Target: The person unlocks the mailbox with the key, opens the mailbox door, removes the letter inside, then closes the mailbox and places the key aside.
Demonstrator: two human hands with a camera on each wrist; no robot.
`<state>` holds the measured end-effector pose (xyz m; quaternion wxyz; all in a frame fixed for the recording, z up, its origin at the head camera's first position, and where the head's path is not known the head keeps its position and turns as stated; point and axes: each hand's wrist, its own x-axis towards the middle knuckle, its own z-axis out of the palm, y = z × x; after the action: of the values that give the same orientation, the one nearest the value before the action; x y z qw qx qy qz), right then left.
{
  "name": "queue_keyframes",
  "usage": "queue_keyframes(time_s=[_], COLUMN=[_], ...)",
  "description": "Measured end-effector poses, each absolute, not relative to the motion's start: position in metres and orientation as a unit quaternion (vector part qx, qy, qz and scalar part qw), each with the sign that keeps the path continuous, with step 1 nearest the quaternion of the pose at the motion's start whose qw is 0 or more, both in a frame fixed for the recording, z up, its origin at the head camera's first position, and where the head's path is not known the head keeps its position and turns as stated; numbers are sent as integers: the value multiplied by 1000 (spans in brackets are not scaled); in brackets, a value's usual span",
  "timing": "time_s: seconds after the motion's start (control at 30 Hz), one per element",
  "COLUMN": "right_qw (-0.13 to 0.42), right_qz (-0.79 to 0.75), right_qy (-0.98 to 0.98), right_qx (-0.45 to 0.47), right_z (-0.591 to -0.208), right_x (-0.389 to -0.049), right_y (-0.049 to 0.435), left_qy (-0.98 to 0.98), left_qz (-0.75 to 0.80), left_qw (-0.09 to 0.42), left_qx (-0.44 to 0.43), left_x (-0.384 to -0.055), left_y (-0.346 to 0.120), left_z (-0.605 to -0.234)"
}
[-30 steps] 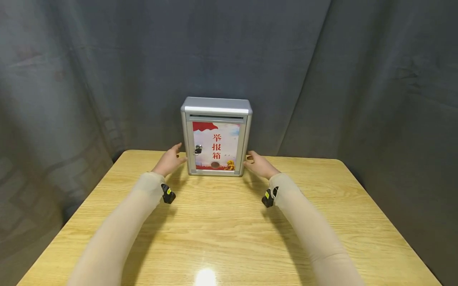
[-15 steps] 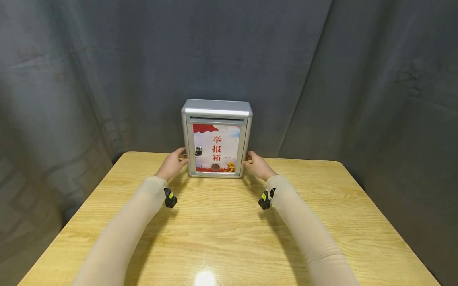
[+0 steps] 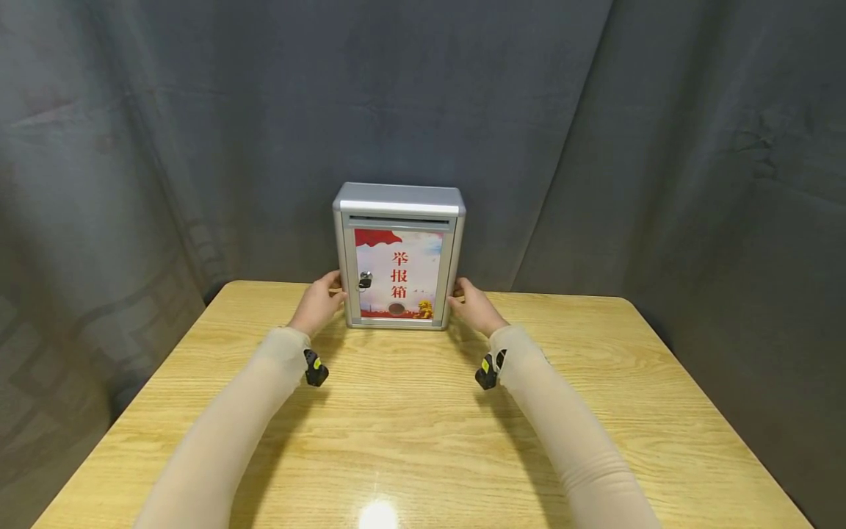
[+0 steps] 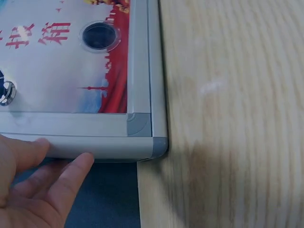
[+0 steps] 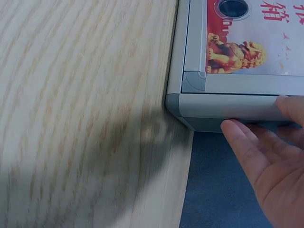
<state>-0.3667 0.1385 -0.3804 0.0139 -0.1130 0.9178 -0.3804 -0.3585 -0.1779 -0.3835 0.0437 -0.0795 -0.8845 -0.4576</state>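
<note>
A silver metal report box [image 3: 423, 257] with red Chinese characters on its front stands upright at the far edge of the table. Along its top runs a slot [image 3: 399, 220], and a lock with a key [image 3: 366, 280] sits on its left side. My left hand [image 3: 317, 305] holds the box's left side low down, thumb toward the front, other fingers farther back. On the opposite side my right hand [image 3: 477, 307] holds it the same way. In the right wrist view the thumb [image 5: 289, 108] lies on the side wall and the index fingertip is at the rear edge.
The box stands on a wooden table [image 3: 410, 419] with pale grain. Dark grey curtains [image 3: 277, 132] hang right behind the table and along both sides. Each wrist wears a small black camera [image 3: 316, 369].
Both hands have moved inward from beside the box to its side walls, and their fingers now hold it. The box has shifted very slightly to the left in the last half second.
</note>
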Motion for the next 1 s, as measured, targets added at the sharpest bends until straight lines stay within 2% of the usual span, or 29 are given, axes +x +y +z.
queue_keyframes(time_s=[0.23,0.47,0.6,0.77,1.0], right_qw=[-30,-47,-67,-61,-48], right_qz=[-375,-415,-410,-411,-405], right_qy=[919,901,902,903,906], right_qx=[-118,-121,-116,-108,-113], right_z=[-387,-392,-377,-356,-356], right_x=[-365,-343,-326,-312,-303], right_y=[138,144,161,189,215], left_qy=[-884,-886,-873,-854,-850], left_qz=[-454,-442,-462,-489,-494], left_qw=[80,124,133,140,126], left_qx=[-75,-72,-88,-110,-134], left_x=[-355,-339,-329,-319,-311], left_y=[-172,-160,-144,-120,-101], left_z=[-390,-390,-378,-365,-369])
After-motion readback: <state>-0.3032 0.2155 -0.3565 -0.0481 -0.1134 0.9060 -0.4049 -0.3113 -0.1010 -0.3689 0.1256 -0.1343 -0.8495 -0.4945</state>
